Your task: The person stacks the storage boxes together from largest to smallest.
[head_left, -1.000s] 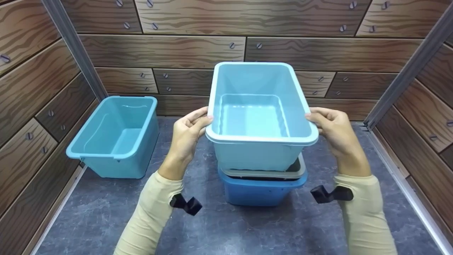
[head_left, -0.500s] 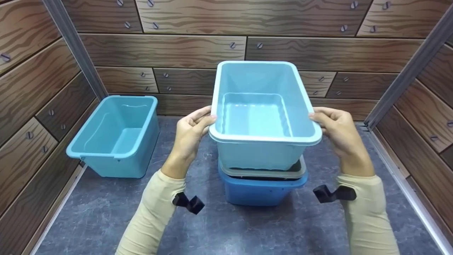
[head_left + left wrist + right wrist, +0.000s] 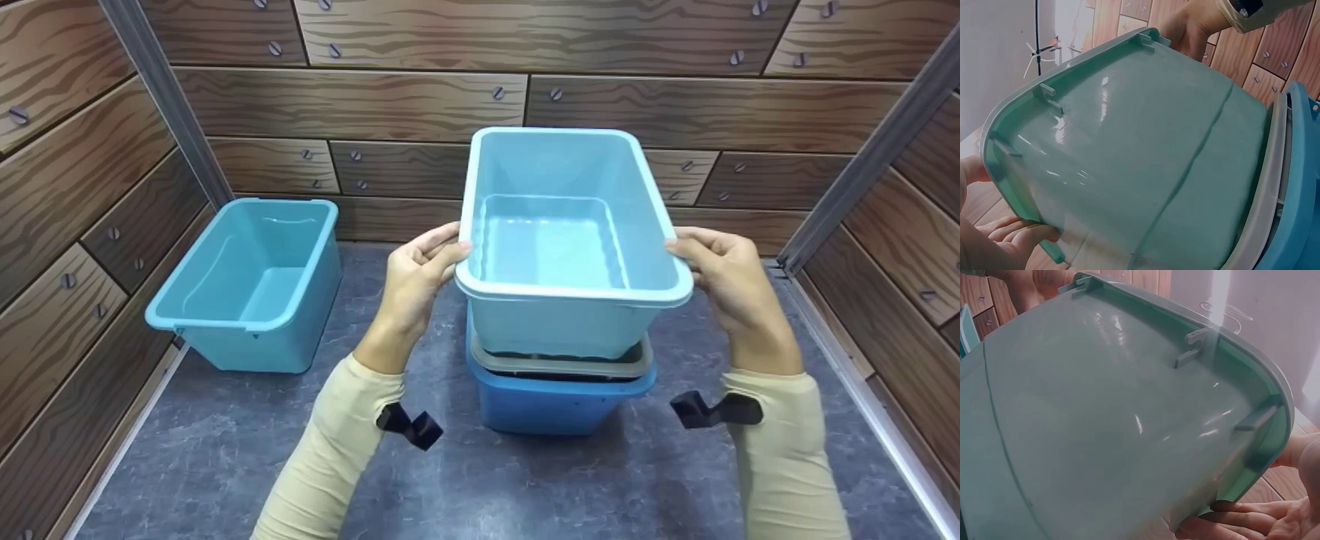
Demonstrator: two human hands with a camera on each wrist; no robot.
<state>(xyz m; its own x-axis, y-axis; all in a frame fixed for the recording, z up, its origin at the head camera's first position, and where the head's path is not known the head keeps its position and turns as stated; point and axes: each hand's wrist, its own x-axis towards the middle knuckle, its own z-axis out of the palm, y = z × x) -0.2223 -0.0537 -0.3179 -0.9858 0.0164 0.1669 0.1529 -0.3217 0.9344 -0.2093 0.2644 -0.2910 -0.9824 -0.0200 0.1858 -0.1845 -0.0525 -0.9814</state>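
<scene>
the left hand (image 3: 411,292) and right hand (image 3: 735,285) pinch opposite sides of a smooth, round-cornered, pale-blue plastic tub (image 3: 555,322), its tapered body over a grey rim (image 3: 555,367) atop a darker blue tub (image 3: 547,409) on the mottled surface (image 3: 487,487).

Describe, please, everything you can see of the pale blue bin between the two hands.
The pale blue bin looks like shiny plastic: rectangular, round-cornered, with a thick rim and small ribs beneath it. It is empty, open side up. The left hand and right hand grip opposite long sides. It is above the gray-rimmed bin; whether they touch is unclear.
</scene>
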